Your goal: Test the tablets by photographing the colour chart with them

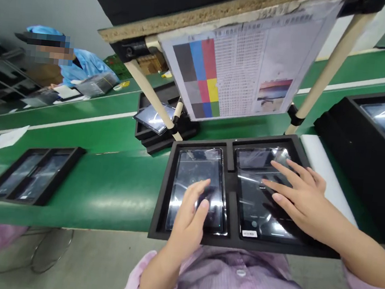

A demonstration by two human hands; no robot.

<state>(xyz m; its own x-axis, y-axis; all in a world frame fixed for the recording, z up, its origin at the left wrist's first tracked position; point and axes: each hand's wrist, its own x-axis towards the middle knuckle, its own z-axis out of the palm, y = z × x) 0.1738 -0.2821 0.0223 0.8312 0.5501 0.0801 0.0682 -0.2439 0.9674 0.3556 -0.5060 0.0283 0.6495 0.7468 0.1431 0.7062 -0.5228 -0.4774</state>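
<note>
Two tablets lie face up in the compartments of a black foam tray (232,184) at the table's front edge. Over the left tablet (190,162) is my left hand (190,215), its thumb and fingers apart and holding nothing. Whether its fingertips touch the glass I cannot tell. My right hand (301,193) is spread over the right tablet (258,201), fingers stretched out, also holding nothing; contact with the screen is unclear. Clear film with glare covers both screens. A small white barcode label (249,234) sits at the right tablet's lower left corner.
A pipe-framed stand holds a printed chart (233,71) above the tray. White foam (329,176) and stacked black trays (364,156) lie right. Behind stand more trays with a tablet (154,117). Another two-slot tray (33,174) sits left. A person in blue (84,66) works across.
</note>
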